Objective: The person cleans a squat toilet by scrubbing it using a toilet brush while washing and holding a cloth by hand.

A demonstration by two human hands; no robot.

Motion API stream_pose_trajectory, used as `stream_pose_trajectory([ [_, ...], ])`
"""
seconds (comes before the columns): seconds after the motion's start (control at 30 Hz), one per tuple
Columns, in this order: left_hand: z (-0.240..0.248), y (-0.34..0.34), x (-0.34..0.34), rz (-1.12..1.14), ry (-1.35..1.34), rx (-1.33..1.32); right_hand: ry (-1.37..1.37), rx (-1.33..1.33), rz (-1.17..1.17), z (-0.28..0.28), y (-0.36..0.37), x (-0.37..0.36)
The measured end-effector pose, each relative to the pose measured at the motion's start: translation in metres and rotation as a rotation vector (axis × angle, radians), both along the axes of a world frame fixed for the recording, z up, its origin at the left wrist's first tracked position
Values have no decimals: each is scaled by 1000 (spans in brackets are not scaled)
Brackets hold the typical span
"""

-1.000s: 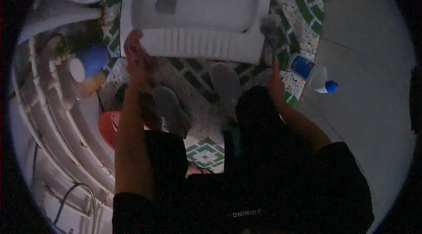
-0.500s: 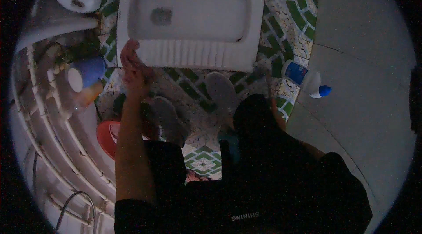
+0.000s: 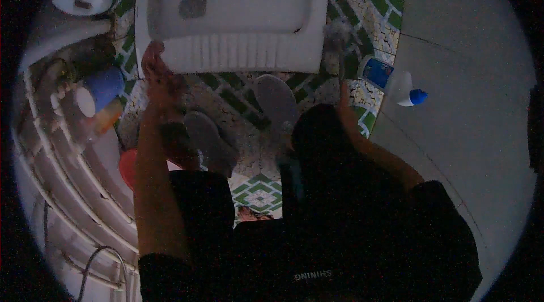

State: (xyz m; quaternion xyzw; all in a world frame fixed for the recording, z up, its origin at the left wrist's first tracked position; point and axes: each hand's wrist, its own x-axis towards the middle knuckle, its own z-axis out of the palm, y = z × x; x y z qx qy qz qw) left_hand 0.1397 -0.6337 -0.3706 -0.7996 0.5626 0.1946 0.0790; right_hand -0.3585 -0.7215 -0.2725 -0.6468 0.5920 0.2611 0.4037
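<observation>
Squat toilet pan [image 3: 235, 15] lay at twelve o'clock; left hand [image 3: 156, 72] touched its ribbed edge, right hand [image 3: 344, 95] gripped a brush handle [image 3: 340, 52].

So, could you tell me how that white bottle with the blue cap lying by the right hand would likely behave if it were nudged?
The white bottle with the blue cap lies on its side on the smooth grey floor, so it would probably roll or slide easily. It looks like plastic, so likely light and not fragile. The right hand is near it, not touching.
</observation>
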Motion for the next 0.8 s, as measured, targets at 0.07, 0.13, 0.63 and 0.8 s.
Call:
stream_pose_trajectory([
  [0.07, -5, 5, 1, 7, -4, -2, -4, 12, 10, -6, 1, -4],
  [0.13, -2, 9, -1, -14, -3, 7, -3, 26, 6, -5, 17, -6],
  [0.63, 5, -19, 3, -23, 7, -45, -6, -16, -59, -7, 3, -4],
  [0.8, -2, 6, -10, -24, 7, 1, -2, 20, -54, -11, 27, -17],
])
